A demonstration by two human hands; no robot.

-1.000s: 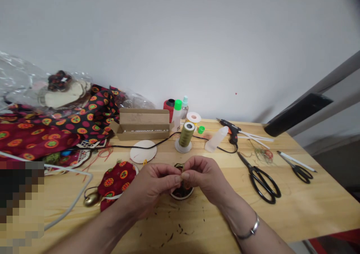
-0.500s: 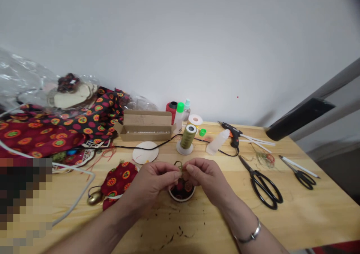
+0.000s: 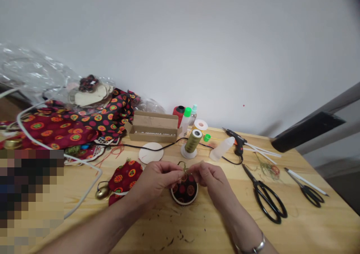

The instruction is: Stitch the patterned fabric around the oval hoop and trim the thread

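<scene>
My left hand [image 3: 163, 177] is closed, thumb and fingertips pinching a thin olive-green thread [image 3: 182, 165] that forms a small loop. Opposite it, my right hand [image 3: 208, 175] is pinched on the same green thread. Just below the fingertips lies a round piece [image 3: 184, 190] covered in dark patterned fabric with a white rim; the thread meets its top edge. Left of my left hand are dark red patterned fabric pieces [image 3: 125, 177] and a brass bell [image 3: 102, 192]. A spool of olive thread [image 3: 193, 141] stands just behind my hands.
Black scissors [image 3: 267, 199] and smaller scissors [image 3: 309, 194] lie to the right. A glue gun [image 3: 237, 141], a white bottle [image 3: 223, 149] and an open cardboard box [image 3: 154, 128] are at the back. Patterned cloth [image 3: 64, 124] fills the left, beside a white cable [image 3: 84, 201].
My hands have moved slightly apart, showing more of the round dark piece. The whole view has shifted a little, so things appear further right and lower.
</scene>
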